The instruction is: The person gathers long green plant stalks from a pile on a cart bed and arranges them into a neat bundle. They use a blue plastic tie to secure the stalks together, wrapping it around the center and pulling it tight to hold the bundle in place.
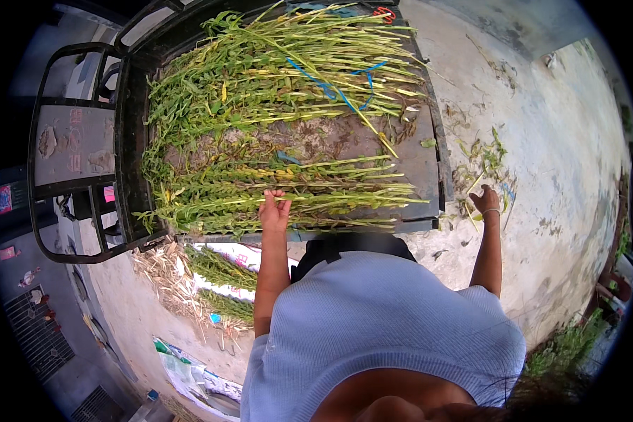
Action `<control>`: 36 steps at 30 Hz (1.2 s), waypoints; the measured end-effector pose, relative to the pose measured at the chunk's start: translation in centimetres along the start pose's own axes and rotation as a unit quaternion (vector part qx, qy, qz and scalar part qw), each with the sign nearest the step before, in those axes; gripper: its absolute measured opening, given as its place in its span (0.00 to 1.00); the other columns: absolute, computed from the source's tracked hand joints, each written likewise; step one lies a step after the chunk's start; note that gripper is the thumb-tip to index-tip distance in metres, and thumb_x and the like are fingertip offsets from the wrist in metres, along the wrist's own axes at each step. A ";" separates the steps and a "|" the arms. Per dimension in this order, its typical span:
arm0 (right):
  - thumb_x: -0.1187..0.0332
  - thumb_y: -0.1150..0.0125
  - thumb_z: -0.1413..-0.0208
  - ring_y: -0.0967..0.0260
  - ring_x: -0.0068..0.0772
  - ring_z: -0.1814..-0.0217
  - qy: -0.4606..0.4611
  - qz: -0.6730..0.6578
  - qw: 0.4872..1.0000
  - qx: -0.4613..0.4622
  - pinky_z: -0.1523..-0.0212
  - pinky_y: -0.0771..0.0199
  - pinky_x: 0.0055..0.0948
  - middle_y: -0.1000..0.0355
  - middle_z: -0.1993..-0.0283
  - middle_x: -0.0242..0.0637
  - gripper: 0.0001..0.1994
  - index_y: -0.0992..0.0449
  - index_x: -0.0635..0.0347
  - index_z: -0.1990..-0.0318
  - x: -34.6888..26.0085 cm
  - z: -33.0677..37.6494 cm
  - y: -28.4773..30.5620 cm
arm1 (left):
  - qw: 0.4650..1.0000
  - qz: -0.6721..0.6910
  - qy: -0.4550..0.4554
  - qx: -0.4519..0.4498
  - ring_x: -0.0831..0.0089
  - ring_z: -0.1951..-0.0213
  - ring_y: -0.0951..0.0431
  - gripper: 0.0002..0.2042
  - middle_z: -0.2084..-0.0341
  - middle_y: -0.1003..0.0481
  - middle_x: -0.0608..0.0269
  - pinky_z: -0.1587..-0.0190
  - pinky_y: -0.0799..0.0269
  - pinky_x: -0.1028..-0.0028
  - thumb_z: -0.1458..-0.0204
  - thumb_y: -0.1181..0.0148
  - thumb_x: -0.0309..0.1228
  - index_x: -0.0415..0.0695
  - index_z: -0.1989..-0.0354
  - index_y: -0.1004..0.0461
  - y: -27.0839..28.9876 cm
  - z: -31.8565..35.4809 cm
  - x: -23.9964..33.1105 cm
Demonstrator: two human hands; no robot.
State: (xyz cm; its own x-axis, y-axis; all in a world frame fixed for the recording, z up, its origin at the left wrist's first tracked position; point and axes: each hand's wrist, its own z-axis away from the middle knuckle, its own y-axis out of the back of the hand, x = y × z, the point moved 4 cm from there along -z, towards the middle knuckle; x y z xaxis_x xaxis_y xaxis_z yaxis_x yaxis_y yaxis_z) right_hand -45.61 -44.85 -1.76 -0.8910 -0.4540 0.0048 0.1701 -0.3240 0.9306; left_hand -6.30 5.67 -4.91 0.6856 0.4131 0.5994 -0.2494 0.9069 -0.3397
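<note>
Leafy green stalks [352,200] lie in a row along the near side of a flat cart bed, cut ends to the right. My left hand [273,209] is over this row, its bent fingers closed around a stalk among the leaves. Off the bed's right end, my right hand [486,200] hangs above the concrete with its fingers curled together. Whatever those fingers hold, if anything, is too small to make out. A larger pile of the same stalks [260,77] covers the far side of the bed, with a blue strap [328,90] lying across it.
The cart's black metal frame [123,148] rises at the bed's left end. Loose leaves [491,151] litter the concrete floor [563,148] on the right. Below the bed's near edge, more green stalks [221,267] lie on white sheeting beside dry straw-coloured debris [163,271].
</note>
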 end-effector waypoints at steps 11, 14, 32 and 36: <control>0.63 0.33 0.61 0.28 0.42 0.71 0.188 -0.270 0.941 -0.073 0.69 0.28 0.33 0.27 0.72 0.44 0.19 0.27 0.62 0.61 -17.4 7.3 -9.1 | 0.993 -0.024 0.018 0.116 0.74 0.76 0.32 0.13 0.70 0.27 0.66 0.62 0.26 0.64 0.45 0.49 0.44 0.45 0.69 0.32 7.8 -7.7 4.2; 0.63 0.33 0.61 0.28 0.43 0.72 0.194 -0.250 0.947 -0.046 0.72 0.28 0.35 0.27 0.75 0.46 0.18 0.27 0.62 0.63 -19.5 7.7 -8.0 | 0.988 -0.047 0.034 0.146 0.71 0.75 0.30 0.14 0.70 0.27 0.63 0.62 0.25 0.63 0.46 0.48 0.42 0.43 0.68 0.32 9.4 -8.3 3.6; 0.65 0.40 0.57 0.30 0.47 0.68 0.379 -0.051 0.920 -0.086 0.68 0.30 0.40 0.29 0.72 0.46 0.09 0.27 0.59 0.70 -36.1 6.1 -0.7 | 0.955 -0.127 -0.135 0.232 0.78 0.71 0.29 0.09 0.72 0.28 0.65 0.68 0.30 0.77 0.54 0.41 0.23 0.41 0.64 0.31 20.3 -2.6 -2.1; 0.69 0.44 0.56 0.30 0.47 0.73 0.516 -0.134 0.840 -0.100 0.71 0.30 0.40 0.29 0.76 0.45 0.05 0.24 0.58 0.75 -49.4 4.0 -5.6 | 0.808 -0.525 -0.164 0.210 0.65 0.75 0.26 0.19 0.75 0.25 0.59 0.66 0.29 0.70 0.66 0.31 0.35 0.39 0.65 0.28 24.3 -3.7 -11.6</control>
State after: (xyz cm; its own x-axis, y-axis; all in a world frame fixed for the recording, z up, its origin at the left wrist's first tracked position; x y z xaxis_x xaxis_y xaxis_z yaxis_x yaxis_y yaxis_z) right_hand -4.20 -17.27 -5.78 -0.0872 -0.7865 -0.6114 0.1801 -0.6160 0.7669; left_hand -17.82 22.61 -22.81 0.4684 -0.6652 0.5815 0.0946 0.6921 0.7156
